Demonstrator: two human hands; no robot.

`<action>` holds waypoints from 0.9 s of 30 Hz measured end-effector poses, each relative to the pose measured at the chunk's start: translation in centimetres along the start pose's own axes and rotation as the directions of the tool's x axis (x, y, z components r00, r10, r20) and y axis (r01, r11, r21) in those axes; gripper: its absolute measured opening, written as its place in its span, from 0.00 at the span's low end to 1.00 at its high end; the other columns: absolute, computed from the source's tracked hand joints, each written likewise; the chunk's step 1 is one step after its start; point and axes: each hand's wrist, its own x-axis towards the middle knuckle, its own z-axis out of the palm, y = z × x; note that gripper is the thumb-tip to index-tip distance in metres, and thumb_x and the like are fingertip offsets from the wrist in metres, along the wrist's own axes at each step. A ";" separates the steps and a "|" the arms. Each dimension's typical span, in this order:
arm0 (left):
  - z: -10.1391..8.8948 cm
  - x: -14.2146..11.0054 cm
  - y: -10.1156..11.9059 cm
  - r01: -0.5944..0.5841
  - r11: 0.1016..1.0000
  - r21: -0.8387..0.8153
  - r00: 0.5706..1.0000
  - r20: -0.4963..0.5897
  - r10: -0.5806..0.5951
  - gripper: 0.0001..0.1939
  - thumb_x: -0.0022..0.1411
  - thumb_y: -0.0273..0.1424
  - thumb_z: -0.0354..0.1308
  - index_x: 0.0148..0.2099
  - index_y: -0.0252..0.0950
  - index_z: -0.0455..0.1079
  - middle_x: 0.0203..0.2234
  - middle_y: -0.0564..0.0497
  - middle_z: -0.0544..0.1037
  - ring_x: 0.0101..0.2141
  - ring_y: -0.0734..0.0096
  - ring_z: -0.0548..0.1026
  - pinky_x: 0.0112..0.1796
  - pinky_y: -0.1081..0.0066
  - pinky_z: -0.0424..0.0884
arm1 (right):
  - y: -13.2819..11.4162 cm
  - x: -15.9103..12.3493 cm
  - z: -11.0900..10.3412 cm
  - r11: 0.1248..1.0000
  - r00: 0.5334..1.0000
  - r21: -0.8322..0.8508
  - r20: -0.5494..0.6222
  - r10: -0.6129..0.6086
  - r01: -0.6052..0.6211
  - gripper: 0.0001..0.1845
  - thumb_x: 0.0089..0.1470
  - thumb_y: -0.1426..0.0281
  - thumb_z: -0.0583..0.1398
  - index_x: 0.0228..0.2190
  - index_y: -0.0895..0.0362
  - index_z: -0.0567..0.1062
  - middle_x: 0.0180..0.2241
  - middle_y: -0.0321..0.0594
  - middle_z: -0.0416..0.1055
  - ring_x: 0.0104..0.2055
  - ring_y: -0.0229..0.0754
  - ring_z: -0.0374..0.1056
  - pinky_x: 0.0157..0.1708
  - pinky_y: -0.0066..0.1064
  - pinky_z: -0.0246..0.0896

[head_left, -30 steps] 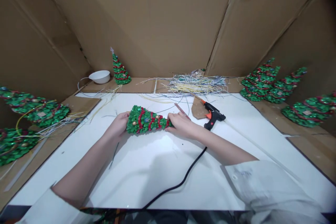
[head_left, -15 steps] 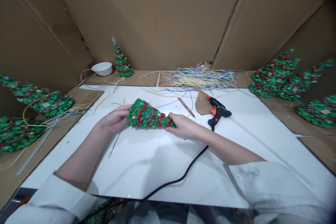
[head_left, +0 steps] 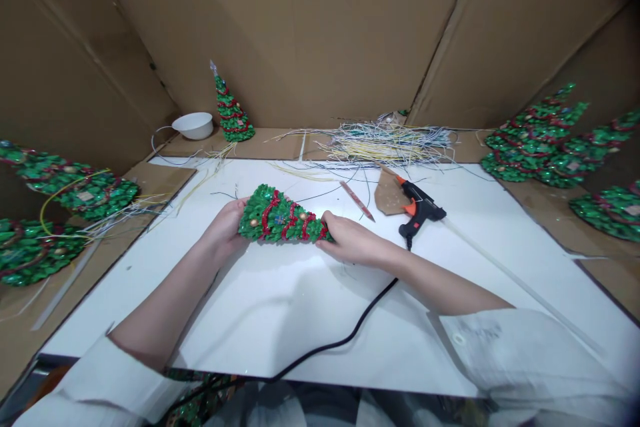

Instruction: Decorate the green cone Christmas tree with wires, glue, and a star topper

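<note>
A small green Christmas tree [head_left: 283, 217] with red garland and gold baubles lies sideways above the white tabletop, its base to the left and its tip to the right. My right hand [head_left: 347, 239] is closed around the narrow tip. At the wide base, my left hand [head_left: 229, 227] grips the tree, its fingers mostly hidden behind the base and curled under it. Whether any wires are in that hand cannot be seen. Right of the tree lie a pencil-like pointed stick [head_left: 357, 201] and a black and orange glue gun [head_left: 419, 210] on a cardboard scrap [head_left: 387, 195].
Thin wires [head_left: 385, 145] are heaped at the back beside a white bowl [head_left: 194, 125] and a standing tree [head_left: 233, 113]. More trees [head_left: 525, 140] stand at right and others [head_left: 85, 190] at left. A black cable [head_left: 345, 340] crosses the front; cardboard walls [head_left: 300, 33] enclose the table.
My left hand has shifted slightly and closed further behind the tree's base. The dark wire ends that hung below it are out of sight. The tree has barely moved; the view has tilted slightly.
</note>
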 end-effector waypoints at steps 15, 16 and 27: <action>0.7 -0.8 0.3 -0.030 0.995 -0.090 0.988 -0.153 0.016 0.08 0.42 0.25 0.62 0.30 0.31 0.73 0.16 0.53 0.75 0.18 0.68 0.74 0.18 0.74 0.69 | -0.8 0.1 0.3 0.996 0.999 -0.077 0.021 0.044 -0.043 0.12 0.59 0.64 0.53 0.39 0.60 0.61 0.36 0.49 0.73 0.36 0.48 0.69 0.29 0.32 0.50; 0.7 -0.8 0.3 -0.034 0.995 -0.094 0.987 -0.157 0.019 0.07 0.42 0.25 0.61 0.29 0.32 0.72 0.15 0.53 0.74 0.18 0.68 0.74 0.18 0.74 0.68 | -0.8 0.1 0.3 0.996 0.999 -0.080 0.022 0.044 -0.042 0.12 0.59 0.64 0.53 0.39 0.60 0.61 0.36 0.49 0.73 0.36 0.49 0.69 0.29 0.32 0.50; 0.6 -0.5 -0.3 -0.101 0.976 -0.191 0.988 -0.138 0.075 0.09 0.38 0.21 0.61 0.28 0.32 0.72 0.16 0.53 0.75 0.22 0.66 0.76 0.23 0.72 0.73 | -0.2 0.2 0.8 0.998 1.000 -0.061 -0.002 0.031 -0.031 0.12 0.59 0.64 0.53 0.40 0.60 0.61 0.36 0.50 0.73 0.36 0.50 0.69 0.29 0.33 0.49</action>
